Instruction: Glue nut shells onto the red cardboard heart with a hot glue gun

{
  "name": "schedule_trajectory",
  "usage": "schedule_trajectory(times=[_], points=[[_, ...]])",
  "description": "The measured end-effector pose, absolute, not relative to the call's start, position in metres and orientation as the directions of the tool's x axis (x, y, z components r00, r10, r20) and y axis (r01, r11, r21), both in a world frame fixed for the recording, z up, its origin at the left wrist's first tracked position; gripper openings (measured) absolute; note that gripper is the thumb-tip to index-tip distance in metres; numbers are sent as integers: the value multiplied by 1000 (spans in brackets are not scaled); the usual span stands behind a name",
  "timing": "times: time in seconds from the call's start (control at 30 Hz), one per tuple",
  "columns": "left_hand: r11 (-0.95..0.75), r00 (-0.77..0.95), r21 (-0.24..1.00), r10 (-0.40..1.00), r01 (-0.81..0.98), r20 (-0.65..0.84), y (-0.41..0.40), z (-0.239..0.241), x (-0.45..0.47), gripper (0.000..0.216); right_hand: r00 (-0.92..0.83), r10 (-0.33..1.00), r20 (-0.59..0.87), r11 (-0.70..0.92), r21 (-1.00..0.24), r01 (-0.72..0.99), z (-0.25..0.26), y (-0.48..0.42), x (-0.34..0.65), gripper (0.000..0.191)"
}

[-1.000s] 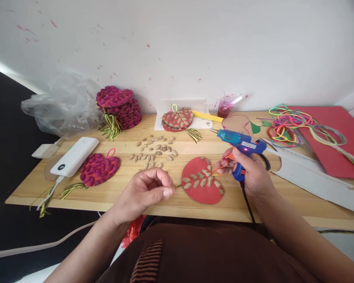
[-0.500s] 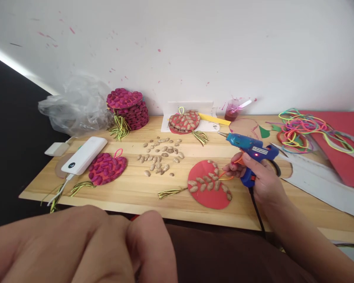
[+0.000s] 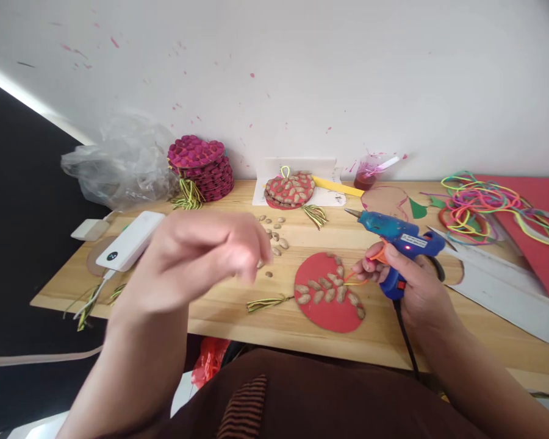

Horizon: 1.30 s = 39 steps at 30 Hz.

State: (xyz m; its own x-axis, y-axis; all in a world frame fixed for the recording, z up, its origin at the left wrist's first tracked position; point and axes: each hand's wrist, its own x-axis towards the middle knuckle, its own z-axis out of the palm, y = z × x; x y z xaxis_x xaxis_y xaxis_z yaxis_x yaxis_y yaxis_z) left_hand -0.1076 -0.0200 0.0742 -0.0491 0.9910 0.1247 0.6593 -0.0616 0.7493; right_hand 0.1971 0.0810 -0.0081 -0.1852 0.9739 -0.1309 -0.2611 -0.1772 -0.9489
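My right hand [image 3: 416,280] grips a blue hot glue gun [image 3: 393,230], its nozzle pointing left and a light glowing on its side. The fingertips of that hand also hold an orange cord loop [image 3: 354,281] at the edge of a round red piece [image 3: 322,314]. Rows of peanuts [image 3: 329,295] lie on the red piece, and a yellow-green tassel [image 3: 268,302] extends from its left side. My left hand [image 3: 210,250], smeared by motion, is raised over the loose peanuts [image 3: 277,235] with bent fingers; the fingertips are hidden. It covers most of a purple peanut-covered piece.
Purple peanut-covered rounds [image 3: 199,164] stand stacked beside a clear plastic bag [image 3: 119,164]. A white power bank [image 3: 130,241] lies on the left. Peanut-covered red rounds [image 3: 289,190] and a cup [image 3: 366,174] sit at the back. Tangled coloured cords [image 3: 485,204] lie on the right.
My left hand has moved from close in front of the camera to above the table, hiding the purple piece and some loose peanuts. My right hand keeps its hold.
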Motion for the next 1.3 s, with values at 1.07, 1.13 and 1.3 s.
schedule_trajectory(times=[1.07,1.13,1.3], points=[[229,-210,301,973,926,-96,116,12,-171,19,-103,943,-316,-332,-918,-218,-11,90,200,23],[228,-218,285,974,931,-69,118,10,-169,21,-103,941,-321,-337,-915,-222,-10,90,200,23],[203,-201,260,979,944,-33,122,5,-167,25,-98,935,-340,-354,-908,-225,-10,89,201,24]])
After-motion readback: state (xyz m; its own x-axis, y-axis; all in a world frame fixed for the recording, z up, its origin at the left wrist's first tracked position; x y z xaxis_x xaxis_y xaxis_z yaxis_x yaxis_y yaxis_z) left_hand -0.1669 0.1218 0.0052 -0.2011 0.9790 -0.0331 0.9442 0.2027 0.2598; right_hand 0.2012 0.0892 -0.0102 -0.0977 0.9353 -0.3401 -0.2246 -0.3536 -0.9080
